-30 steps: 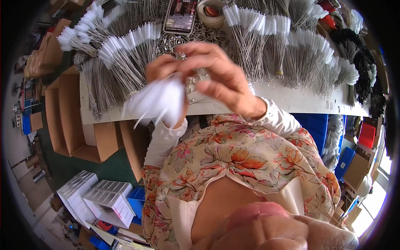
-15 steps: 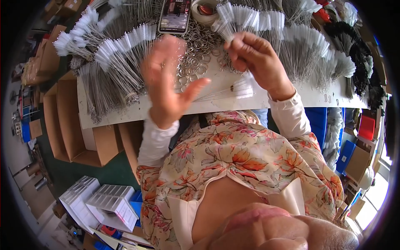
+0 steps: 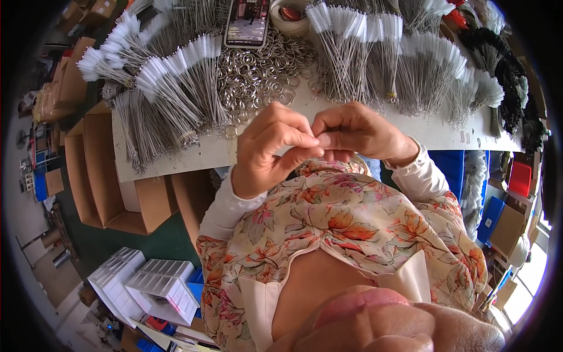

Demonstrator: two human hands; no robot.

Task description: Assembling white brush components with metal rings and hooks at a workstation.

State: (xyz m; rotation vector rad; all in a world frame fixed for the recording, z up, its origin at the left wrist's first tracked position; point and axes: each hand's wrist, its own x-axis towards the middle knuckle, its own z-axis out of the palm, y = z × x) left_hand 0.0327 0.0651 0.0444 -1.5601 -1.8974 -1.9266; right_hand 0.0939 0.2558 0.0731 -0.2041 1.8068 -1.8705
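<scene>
Silver rings lie loose; left hand and right hand meet, pinched narrow, any contents hidden.

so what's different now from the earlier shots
The white brushes held a second ago have been let go. The left hand moved right and the right hand came back toward the body; their fingertips now meet, anything between them hidden. The phone, ring pile and brush bundles stayed put.
</scene>
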